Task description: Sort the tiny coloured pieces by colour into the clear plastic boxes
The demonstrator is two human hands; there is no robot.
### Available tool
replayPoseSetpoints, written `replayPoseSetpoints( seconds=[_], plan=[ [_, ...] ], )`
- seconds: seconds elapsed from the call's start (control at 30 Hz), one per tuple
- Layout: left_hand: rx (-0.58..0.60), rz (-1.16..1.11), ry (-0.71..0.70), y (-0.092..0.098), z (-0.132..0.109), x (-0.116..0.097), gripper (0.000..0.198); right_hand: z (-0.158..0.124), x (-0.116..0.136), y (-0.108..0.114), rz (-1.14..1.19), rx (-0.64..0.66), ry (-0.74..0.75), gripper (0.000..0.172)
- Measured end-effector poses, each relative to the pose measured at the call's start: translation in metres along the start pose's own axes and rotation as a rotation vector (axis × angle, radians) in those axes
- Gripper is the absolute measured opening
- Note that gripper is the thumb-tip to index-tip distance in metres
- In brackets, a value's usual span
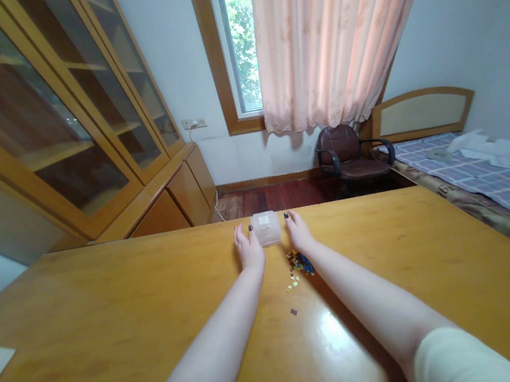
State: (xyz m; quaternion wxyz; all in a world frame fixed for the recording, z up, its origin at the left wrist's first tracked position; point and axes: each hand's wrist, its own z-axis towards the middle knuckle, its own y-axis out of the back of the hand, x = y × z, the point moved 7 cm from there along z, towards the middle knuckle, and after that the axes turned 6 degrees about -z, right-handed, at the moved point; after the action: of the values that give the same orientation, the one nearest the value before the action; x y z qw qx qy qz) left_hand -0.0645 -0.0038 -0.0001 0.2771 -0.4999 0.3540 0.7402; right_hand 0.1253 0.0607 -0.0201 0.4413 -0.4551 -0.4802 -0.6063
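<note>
Left hand (250, 252): at the left side of the clear plastic box (268, 232), fingers loosely spread, thumb touching or just beside it. Right hand (300, 234): just right of the box, slightly apart; cannot tell how wide. Between both hands, blurred, on the table (111, 312): the box itself. Nearer than the box and to its right: small heap of yellow, blue and dark pieces (302, 263). Nearer still: dark flat piece (293, 312). Well beyond the box: brown armchair (344, 150), pink curtain (328, 35).
</note>
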Motion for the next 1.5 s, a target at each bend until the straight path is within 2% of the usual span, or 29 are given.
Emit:
replayPoseSetpoints(
  seconds=[0.03,0.1,0.2,0.27,0.37,0.47,0.53,0.6,0.7,0.8,0.87,0.93,1.07,1.13,1.17,1.23,1.33,1.43,1.5],
  plan=[
    [0.038,0.049,-0.038,0.007,-0.017,-0.001,0.050,-0.008,0.000,0.016,-0.091,0.038,0.079,0.055],
    [0.231,0.163,-0.158,0.011,-0.059,-0.004,0.057,-0.027,-0.008,0.046,-0.230,0.109,0.167,0.055],
    [0.640,0.422,-0.363,-0.007,-0.125,-0.005,0.083,-0.055,-0.029,0.079,-0.248,0.155,0.126,0.052],
    [0.770,0.570,-0.419,-0.023,-0.145,-0.004,0.091,-0.067,-0.037,0.086,-0.129,0.167,0.100,0.051],
    [0.737,0.706,-0.346,-0.050,-0.132,-0.003,0.089,-0.072,-0.047,0.086,0.184,0.077,-0.030,0.052],
    [0.700,0.722,-0.336,-0.080,-0.109,-0.010,0.076,-0.067,-0.052,0.082,0.461,-0.022,-0.110,0.049],
    [0.770,0.677,-0.423,-0.098,-0.105,-0.017,0.060,-0.063,-0.054,0.088,0.565,-0.089,-0.163,0.044],
    [0.865,0.613,-0.525,-0.107,-0.111,-0.022,0.052,-0.062,-0.056,0.103,0.601,-0.174,-0.232,0.039],
    [1.007,0.482,-0.630,-0.106,-0.124,-0.026,0.040,-0.065,-0.057,0.140,0.543,-0.283,-0.266,0.032],
    [1.113,0.350,-0.663,-0.095,-0.134,-0.027,0.033,-0.073,-0.060,0.174,0.416,-0.291,-0.252,0.031],
    [1.106,0.314,-0.627,-0.089,-0.133,-0.027,0.035,-0.081,-0.066,0.188,0.340,-0.252,-0.237,0.034],
    [1.041,0.344,-0.570,-0.085,-0.129,-0.027,0.040,-0.088,-0.072,0.195,0.274,-0.236,-0.199,0.038],
    [0.921,0.487,-0.487,-0.097,-0.127,-0.030,0.067,-0.092,-0.071,0.192,0.148,-0.265,-0.097,0.045],
    [0.926,0.513,-0.497,-0.109,-0.133,-0.034,0.073,-0.088,-0.067,0.185,0.065,-0.275,-0.061,0.047],
    [0.970,0.501,-0.534,-0.116,-0.140,-0.036,0.074,-0.086,-0.064,0.181,0.023,-0.284,-0.049,0.048],
    [1.071,0.443,-0.632,-0.128,-0.152,-0.041,0.060,-0.080,-0.060,0.171,-0.035,-0.284,-0.037,0.049],
    [1.162,0.334,-0.721,-0.131,-0.161,-0.045,0.036,-0.077,-0.057,0.146,-0.001,-0.231,-0.022,0.053],
    [1.149,0.244,-0.675,-0.124,-0.156,-0.044,0.028,-0.082,-0.055,0.109,0.073,-0.160,-0.017,0.058],
    [1.057,0.205,-0.576,-0.116,-0.149,-0.041,0.027,-0.087,-0.053,0.086,0.131,-0.143,-0.047,0.062]
  ],
)
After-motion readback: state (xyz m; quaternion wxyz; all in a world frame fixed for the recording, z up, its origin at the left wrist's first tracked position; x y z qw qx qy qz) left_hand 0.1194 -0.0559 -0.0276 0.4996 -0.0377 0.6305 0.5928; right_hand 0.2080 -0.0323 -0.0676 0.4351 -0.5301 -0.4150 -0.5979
